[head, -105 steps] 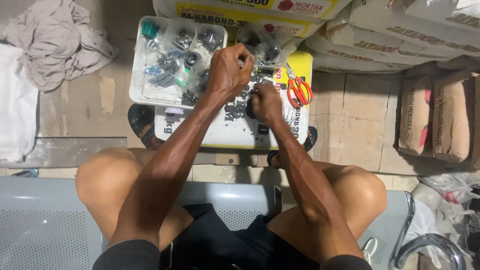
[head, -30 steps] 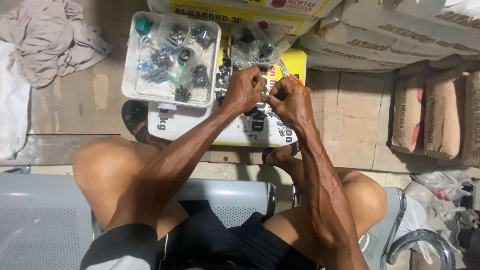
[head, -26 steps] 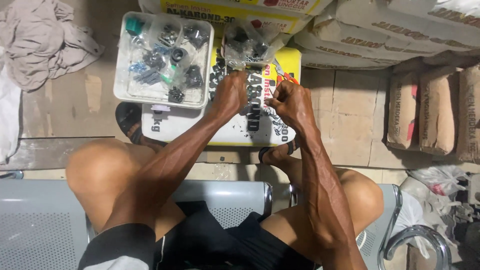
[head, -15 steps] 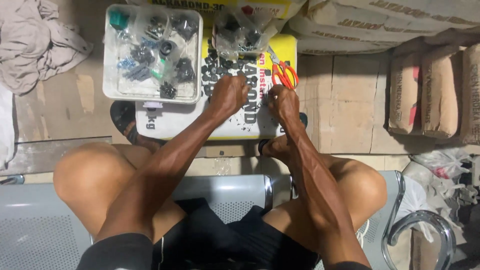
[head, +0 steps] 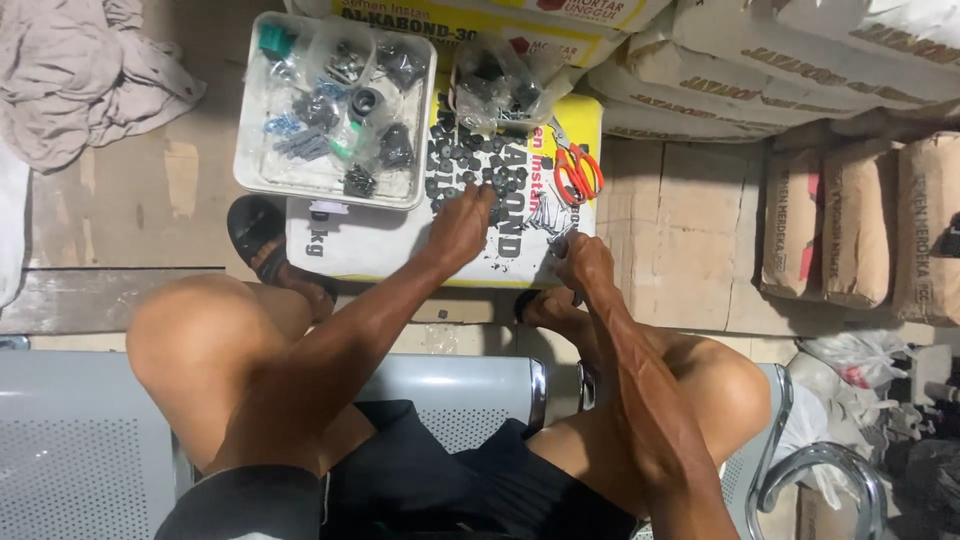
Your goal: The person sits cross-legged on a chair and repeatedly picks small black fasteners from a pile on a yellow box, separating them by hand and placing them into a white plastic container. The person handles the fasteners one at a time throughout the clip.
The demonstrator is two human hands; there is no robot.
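My left hand [head: 462, 222] is curled, fingertips down on the scattered small black parts [head: 470, 165] on the sack [head: 380, 240] serving as my surface. My right hand [head: 585, 258], at 3 o'clock of it, is closed around something I can't make out. Orange-handled scissors [head: 577, 170] sit at 12 o'clock of that hand.

Person wore black shorts [head: 420, 480], hem well above the knees; legs bare below. Both arms bare to the top of the view, no sleeves showing. Left hand [head: 462, 222] and right hand [head: 585, 262] bare: no gloves, rings or watch visible. Dark sandal [head: 262, 245] on the left foot, with a strap across it; right foot mostly hidden behind the right hand.
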